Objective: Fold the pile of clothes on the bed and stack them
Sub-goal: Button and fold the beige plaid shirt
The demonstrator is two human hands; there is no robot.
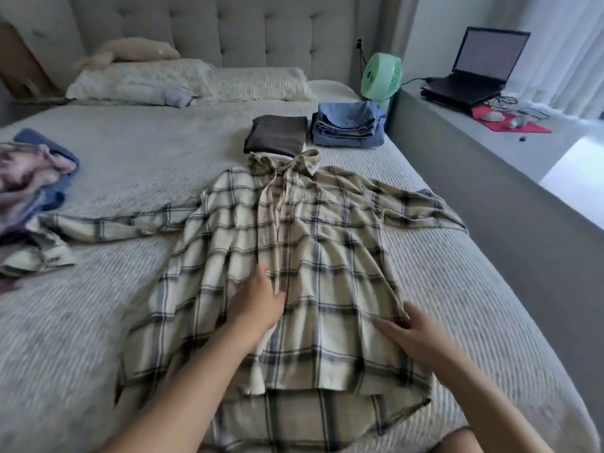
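A cream and blue plaid shirt lies spread face up on the bed, collar away from me, sleeves stretched out to both sides. My left hand rests flat on the shirt near the button placket, fingers straight. My right hand lies on the shirt's right side with fingers extended, touching the fabric. Beyond the collar sit a folded dark brown garment and a folded stack of blue denim. A heap of unfolded clothes lies at the left edge.
Pillows and a plush toy lie at the tufted headboard. A green fan stands at the bed's far right corner. A grey ledge on the right carries a laptop and a red mat.
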